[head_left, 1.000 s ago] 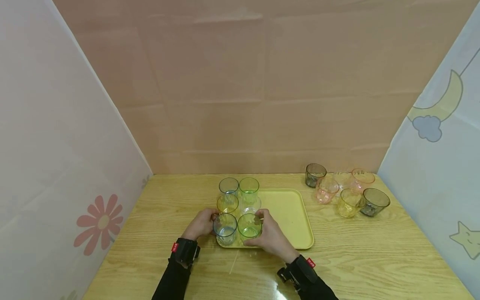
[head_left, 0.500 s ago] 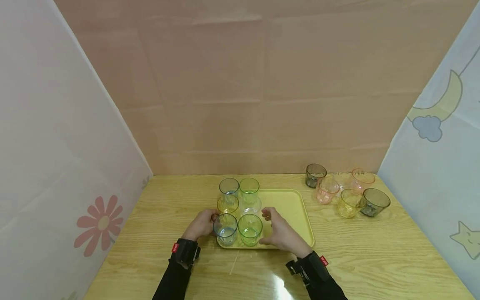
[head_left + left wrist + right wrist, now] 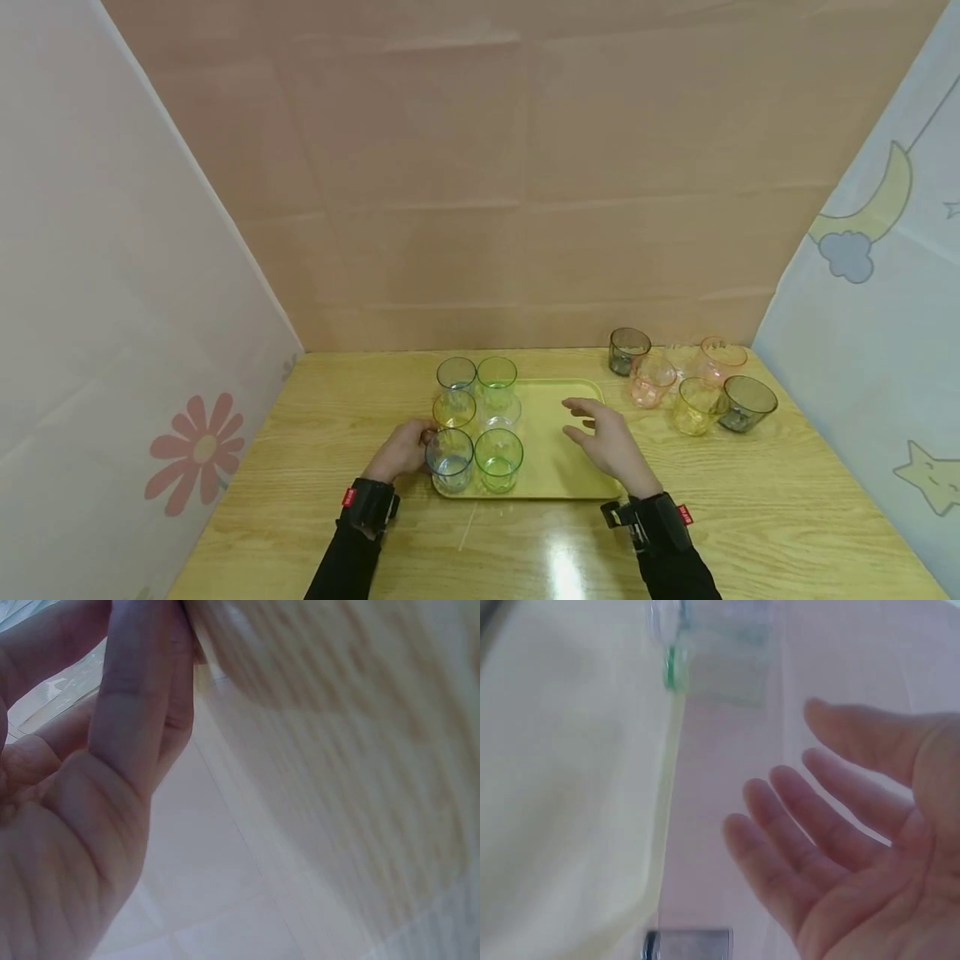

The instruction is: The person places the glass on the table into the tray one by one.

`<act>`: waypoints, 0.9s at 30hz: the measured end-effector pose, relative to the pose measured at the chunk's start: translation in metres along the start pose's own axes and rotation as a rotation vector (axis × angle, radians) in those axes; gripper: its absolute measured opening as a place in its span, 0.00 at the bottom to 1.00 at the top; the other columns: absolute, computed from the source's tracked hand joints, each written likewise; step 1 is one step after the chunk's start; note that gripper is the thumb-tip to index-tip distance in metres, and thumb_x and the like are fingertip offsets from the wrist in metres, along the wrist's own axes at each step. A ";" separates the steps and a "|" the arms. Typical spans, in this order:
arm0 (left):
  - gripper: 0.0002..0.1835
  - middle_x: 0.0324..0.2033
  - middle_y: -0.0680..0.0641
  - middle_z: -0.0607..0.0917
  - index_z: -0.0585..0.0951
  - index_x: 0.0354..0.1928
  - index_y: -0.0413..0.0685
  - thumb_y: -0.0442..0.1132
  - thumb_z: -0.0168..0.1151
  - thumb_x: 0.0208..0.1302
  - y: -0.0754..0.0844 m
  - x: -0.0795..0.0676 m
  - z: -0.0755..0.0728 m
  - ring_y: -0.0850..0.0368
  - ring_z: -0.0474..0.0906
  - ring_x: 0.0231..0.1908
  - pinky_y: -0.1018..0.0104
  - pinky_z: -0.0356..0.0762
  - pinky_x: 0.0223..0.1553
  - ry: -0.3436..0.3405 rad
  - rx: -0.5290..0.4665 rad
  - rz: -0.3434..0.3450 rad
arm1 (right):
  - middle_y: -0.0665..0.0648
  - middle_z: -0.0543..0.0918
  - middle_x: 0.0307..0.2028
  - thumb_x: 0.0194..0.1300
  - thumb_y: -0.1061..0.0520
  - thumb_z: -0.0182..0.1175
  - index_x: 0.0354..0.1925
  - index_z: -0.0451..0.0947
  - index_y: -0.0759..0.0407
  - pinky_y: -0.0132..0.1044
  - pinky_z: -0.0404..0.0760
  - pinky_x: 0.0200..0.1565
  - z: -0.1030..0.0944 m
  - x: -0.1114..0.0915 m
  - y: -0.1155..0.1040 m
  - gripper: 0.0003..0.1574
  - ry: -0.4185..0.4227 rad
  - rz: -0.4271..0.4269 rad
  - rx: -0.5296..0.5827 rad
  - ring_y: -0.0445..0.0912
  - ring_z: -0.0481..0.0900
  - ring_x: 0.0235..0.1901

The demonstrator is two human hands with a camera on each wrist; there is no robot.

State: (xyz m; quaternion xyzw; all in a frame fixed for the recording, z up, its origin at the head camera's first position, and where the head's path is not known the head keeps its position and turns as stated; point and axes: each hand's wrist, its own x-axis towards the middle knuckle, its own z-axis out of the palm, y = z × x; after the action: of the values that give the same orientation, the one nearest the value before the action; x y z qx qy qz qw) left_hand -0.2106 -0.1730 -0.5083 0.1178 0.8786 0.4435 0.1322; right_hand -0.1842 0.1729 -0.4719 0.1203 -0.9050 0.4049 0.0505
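Observation:
On the left half of a yellow tray [image 3: 564,450] stand several tumblers in two columns. Nearest the front are a blue glass [image 3: 450,467] and a green glass [image 3: 498,467]. My left hand [image 3: 401,450] holds the blue glass from its left side, fingertips at its far side; the left wrist view shows bent fingers [image 3: 135,690] low by the wood, with clear glass behind them. Over the right part of the tray hovers my right hand [image 3: 609,442], fingers spread loosely and nothing in them. Its palm and relaxed fingers [image 3: 810,847] also show in the right wrist view.
Behind the front pair stand a yellow glass [image 3: 453,410], a clear glass [image 3: 501,412], another blue glass [image 3: 456,375] and another green glass [image 3: 497,375]. At the back right, several tumblers cluster, including a dark glass [image 3: 748,404], a yellow glass [image 3: 696,408] and a pink glass [image 3: 651,383].
My right hand has let go of the front green glass and moved right across the tray. The left hand has stayed at the blue glass.

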 end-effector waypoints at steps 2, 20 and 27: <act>0.15 0.27 0.49 0.79 0.81 0.50 0.37 0.24 0.62 0.61 0.000 0.000 0.000 0.58 0.77 0.30 0.65 0.79 0.28 0.006 0.009 0.002 | 0.67 0.78 0.57 0.66 0.61 0.62 0.61 0.74 0.64 0.55 0.77 0.56 -0.008 0.000 0.005 0.26 0.065 -0.003 0.017 0.62 0.77 0.56; 0.17 0.29 0.48 0.79 0.80 0.52 0.35 0.23 0.61 0.61 0.001 -0.002 0.001 0.58 0.78 0.31 0.64 0.81 0.28 0.007 -0.009 -0.016 | 0.75 0.73 0.58 0.57 0.71 0.62 0.57 0.76 0.70 0.68 0.63 0.57 -0.079 -0.017 0.050 0.27 0.707 0.106 -0.028 0.72 0.68 0.58; 0.15 0.27 0.49 0.79 0.81 0.50 0.37 0.25 0.62 0.61 0.000 0.000 0.000 0.58 0.77 0.30 0.66 0.78 0.29 0.022 0.039 -0.017 | 0.75 0.65 0.64 0.58 0.70 0.57 0.64 0.68 0.71 0.69 0.59 0.61 -0.107 -0.029 0.079 0.34 0.729 0.210 -0.045 0.72 0.61 0.64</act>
State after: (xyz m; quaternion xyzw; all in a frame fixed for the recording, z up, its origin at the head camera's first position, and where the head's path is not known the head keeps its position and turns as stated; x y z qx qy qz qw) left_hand -0.2103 -0.1731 -0.5080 0.1079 0.8894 0.4265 0.1243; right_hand -0.1777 0.3090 -0.4631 -0.1264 -0.8437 0.4040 0.3301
